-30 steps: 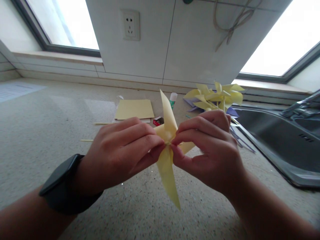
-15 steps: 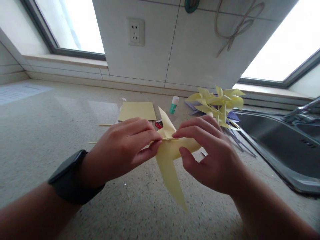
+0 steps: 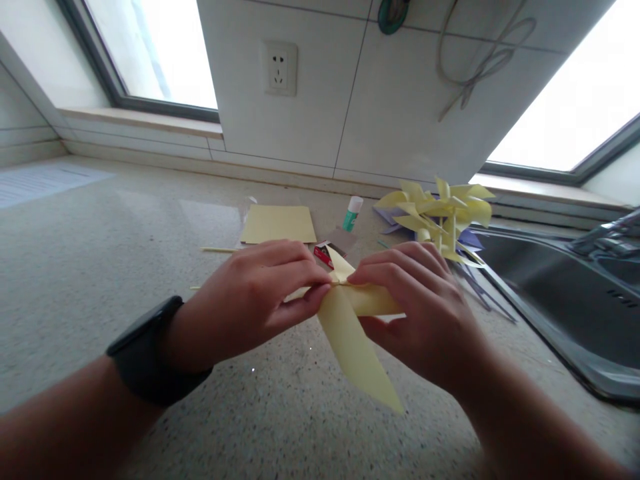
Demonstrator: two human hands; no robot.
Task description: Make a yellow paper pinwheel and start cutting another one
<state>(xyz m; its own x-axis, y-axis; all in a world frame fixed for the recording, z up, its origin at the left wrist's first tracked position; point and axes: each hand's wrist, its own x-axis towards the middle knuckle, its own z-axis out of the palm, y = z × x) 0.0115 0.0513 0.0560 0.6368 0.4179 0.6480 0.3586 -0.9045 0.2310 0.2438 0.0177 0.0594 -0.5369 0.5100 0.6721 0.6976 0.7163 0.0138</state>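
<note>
A pale yellow paper pinwheel [image 3: 357, 347] is held between my hands above the counter, one long blade pointing down toward me. My left hand [image 3: 265, 297] is closed, thumb and fingertips pinching it near its middle. From the other side, my right hand [image 3: 425, 303] has its fingertips at the middle and its thumb under the right-hand blade. Parts of the blades are covered by my fingers. A thin pale stick [image 3: 196, 288] shows just left of my left hand; whether it joins the pinwheel is hidden.
Behind my hands lie a stack of yellow paper squares [image 3: 279, 223], a glue stick [image 3: 353, 212], a small red-and-black box [image 3: 324, 256] and another stick [image 3: 217, 250]. Several finished yellow pinwheels [image 3: 445, 207] stand beside the steel sink [image 3: 565, 293]. A printed sheet [image 3: 47, 181] lies far left.
The pinwheel has turned in my fingers: its lower blade swung right and its upper blade looks shorter. My right thumb has moved under the paper. The view shifted slightly.
</note>
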